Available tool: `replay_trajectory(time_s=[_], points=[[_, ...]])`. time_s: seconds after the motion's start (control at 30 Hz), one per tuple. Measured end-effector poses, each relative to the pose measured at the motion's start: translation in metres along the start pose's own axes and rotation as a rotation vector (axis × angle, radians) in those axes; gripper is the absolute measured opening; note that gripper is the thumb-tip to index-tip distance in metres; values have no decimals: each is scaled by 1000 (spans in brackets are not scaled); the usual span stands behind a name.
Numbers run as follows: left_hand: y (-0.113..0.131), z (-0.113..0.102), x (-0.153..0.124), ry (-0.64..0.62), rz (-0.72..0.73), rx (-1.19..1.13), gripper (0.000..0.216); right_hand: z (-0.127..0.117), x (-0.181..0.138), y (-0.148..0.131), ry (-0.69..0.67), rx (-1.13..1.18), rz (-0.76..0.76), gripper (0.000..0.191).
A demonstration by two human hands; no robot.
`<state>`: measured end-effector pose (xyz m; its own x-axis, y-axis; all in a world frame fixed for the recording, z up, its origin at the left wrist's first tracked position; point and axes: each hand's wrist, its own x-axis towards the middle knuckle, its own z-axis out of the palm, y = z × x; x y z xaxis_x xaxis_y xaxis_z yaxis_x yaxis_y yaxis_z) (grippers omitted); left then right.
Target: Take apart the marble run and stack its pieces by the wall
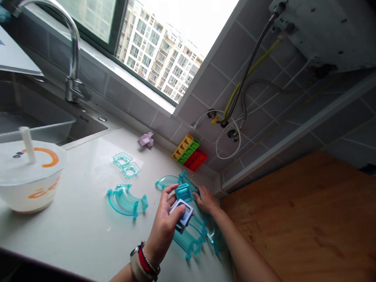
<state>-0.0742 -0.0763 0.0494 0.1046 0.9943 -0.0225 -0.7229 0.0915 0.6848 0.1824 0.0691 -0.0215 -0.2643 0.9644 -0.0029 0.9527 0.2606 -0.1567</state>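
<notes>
Between thumb and fingers, my left hand (164, 222) grips a lavender hollow block (182, 215). A teal hollow block (184, 193) sits right above it, against the fingertips of that hand. My right hand (208, 200) is closed around the edge of a translucent teal track piece (188, 179) in the pile; its fingertips are partly hidden. Below both hands lie more see-through teal pieces, including a straight trough (190, 239). A curved teal track piece (127, 201) rests on the counter to the left, apart from my hands.
Two teal square frames (130, 170), lavender blocks (146, 140) and yellow, green and red blocks (189, 153) lie toward the wall. A lidded cup with a straw (32, 173) stands at left by the sink (87, 130). A wooden board (309, 222) is at right.
</notes>
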Motion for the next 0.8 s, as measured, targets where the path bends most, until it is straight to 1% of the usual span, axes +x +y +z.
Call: replay_trajectory(time_s=[0.17,0.37,0.6,0.8], points=[[4,-6,1,37,12,-10,62,3,3,0,-3,-109,-19,40],[0,-6,4,49,13,25,65,3,4,2,-2,-183,-40,41],[-11,-3,7,23,2,35,64,2,2,6,3,-197,-68,45],[-19,1,8,60,-19,29,66,-2,2,7,-2,-190,-79,47]])
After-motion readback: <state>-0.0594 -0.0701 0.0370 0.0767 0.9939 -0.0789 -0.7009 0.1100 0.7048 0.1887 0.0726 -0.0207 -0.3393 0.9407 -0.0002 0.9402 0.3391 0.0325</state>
